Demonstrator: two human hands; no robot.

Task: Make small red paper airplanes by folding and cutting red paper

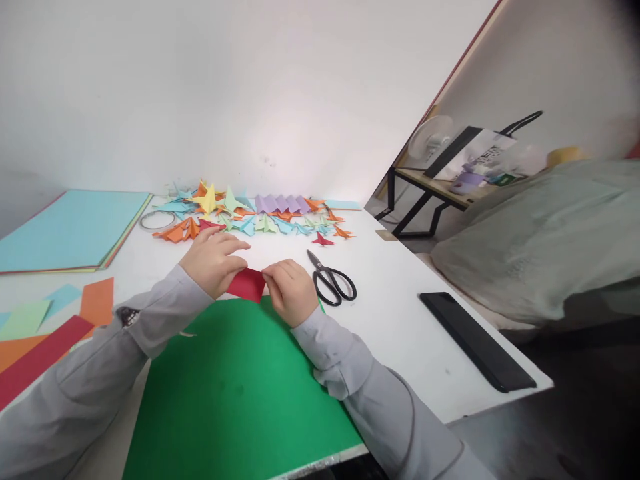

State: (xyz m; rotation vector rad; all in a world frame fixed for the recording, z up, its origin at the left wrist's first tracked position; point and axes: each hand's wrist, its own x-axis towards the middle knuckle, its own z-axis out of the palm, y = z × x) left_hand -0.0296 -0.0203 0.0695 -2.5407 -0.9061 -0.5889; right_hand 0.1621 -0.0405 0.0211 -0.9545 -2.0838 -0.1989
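Note:
A small piece of red paper point(247, 285) is held between my two hands, over the far edge of a green sheet point(240, 387). My left hand point(213, 259) pinches its left side between thumb and fingers, with some fingers stretched out above. At the paper's upper right corner, the thumb and fingertips of my right hand point(291, 288) are pressed together on it. Black-handled scissors point(331, 277) lie just right of my right hand. Beyond my hands sits a row of folded paper shapes, among them a yellow one point(209, 199) and a purple pleated strip point(283, 204).
A stack of coloured sheets point(75, 227) lies at the back left, beside a wire ring point(157, 220). Cut paper pieces, including an orange one point(97, 301) and a red strip point(45, 357), lie at left. A black phone-like slab point(475, 340) rests near the table's right edge.

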